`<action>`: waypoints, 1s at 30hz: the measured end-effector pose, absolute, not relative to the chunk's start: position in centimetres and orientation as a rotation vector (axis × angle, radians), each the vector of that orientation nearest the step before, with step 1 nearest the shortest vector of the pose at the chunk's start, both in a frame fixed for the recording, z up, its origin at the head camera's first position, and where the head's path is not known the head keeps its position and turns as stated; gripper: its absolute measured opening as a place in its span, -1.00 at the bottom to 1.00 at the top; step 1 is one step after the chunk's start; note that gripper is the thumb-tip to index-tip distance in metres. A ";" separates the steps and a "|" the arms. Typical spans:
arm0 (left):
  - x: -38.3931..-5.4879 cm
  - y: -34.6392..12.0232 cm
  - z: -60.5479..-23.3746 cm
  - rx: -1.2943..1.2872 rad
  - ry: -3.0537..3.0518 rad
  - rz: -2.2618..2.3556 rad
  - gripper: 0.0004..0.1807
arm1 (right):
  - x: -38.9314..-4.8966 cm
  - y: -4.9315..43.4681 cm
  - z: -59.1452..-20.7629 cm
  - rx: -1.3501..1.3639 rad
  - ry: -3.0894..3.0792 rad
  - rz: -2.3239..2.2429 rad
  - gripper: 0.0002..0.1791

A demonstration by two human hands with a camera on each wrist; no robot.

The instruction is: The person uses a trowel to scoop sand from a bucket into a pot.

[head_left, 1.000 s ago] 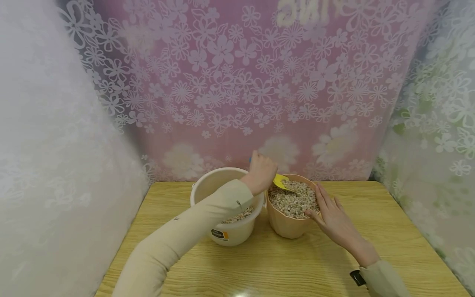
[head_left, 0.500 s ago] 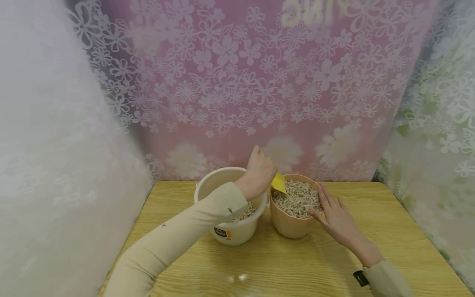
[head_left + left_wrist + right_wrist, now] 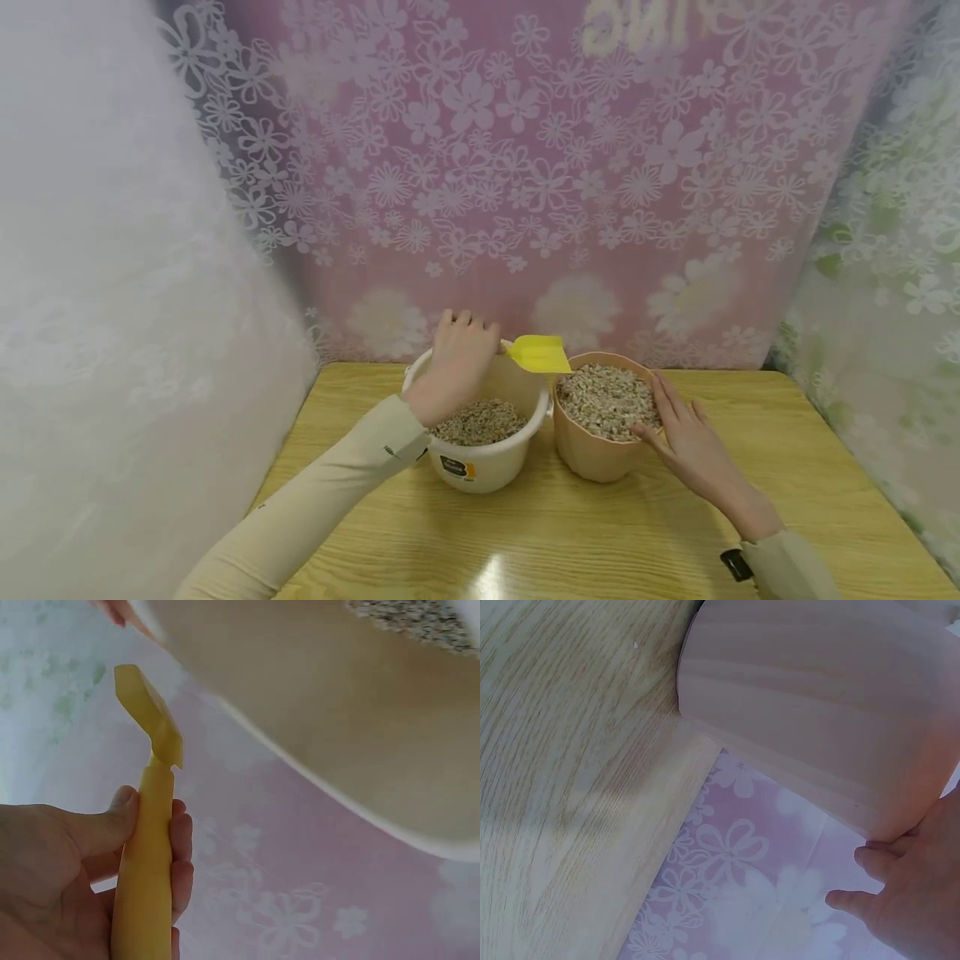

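My left hand point(image 3: 459, 358) grips a small yellow shovel point(image 3: 540, 354) by its handle, above the white bucket point(image 3: 498, 467). In the left wrist view the thumb and fingers wrap round the yellow handle point(image 3: 145, 877), and the blade shows from its side. Loose gravel point(image 3: 483, 422) covers the bottom of the bucket. To the right stands a peach pot point(image 3: 596, 458), filled with gravel point(image 3: 609, 402) almost to the rim. My right hand point(image 3: 693, 454) rests against the pot's right side with fairly straight fingers, the thumb at the near rim.
Both containers stand close together on a wood-grain table point(image 3: 600, 542), near its back edge. A pink flowered curtain point(image 3: 487, 208) hangs right behind. Pale sheets close off the left point(image 3: 150, 333) and right sides.
My left hand has drawn the shovel out of the pot and moved left over the bucket. The blade now shows fully, level with the pot's rim. The right hand keeps its place.
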State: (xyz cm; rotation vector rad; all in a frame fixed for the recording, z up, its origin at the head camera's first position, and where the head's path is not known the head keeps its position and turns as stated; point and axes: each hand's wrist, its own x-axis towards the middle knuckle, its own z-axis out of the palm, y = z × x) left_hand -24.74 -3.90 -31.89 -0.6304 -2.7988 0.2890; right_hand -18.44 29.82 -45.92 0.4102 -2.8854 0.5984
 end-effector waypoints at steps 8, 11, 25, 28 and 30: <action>-24.1 -9.0 -34.3 -0.539 -2.751 0.190 -0.88 | -18.7 29.2 -45.3 0.445 -2.882 0.599 0.01; -24.2 -9.9 -34.9 -0.507 -2.762 0.235 -0.81 | -18.8 28.2 -44.7 0.501 -2.847 0.570 0.01; -25.1 -9.1 -38.6 -0.587 -2.702 0.984 -0.59 | -20.7 18.6 -43.0 0.906 -2.634 0.465 -0.09; -24.7 -8.2 -38.9 -0.577 -2.742 1.070 -0.64 | -20.8 17.6 -43.2 0.927 -2.658 0.475 -0.08; -24.5 -7.8 -39.1 -0.569 -2.760 1.128 -0.64 | -20.9 17.2 -43.4 0.928 -2.675 0.493 -0.06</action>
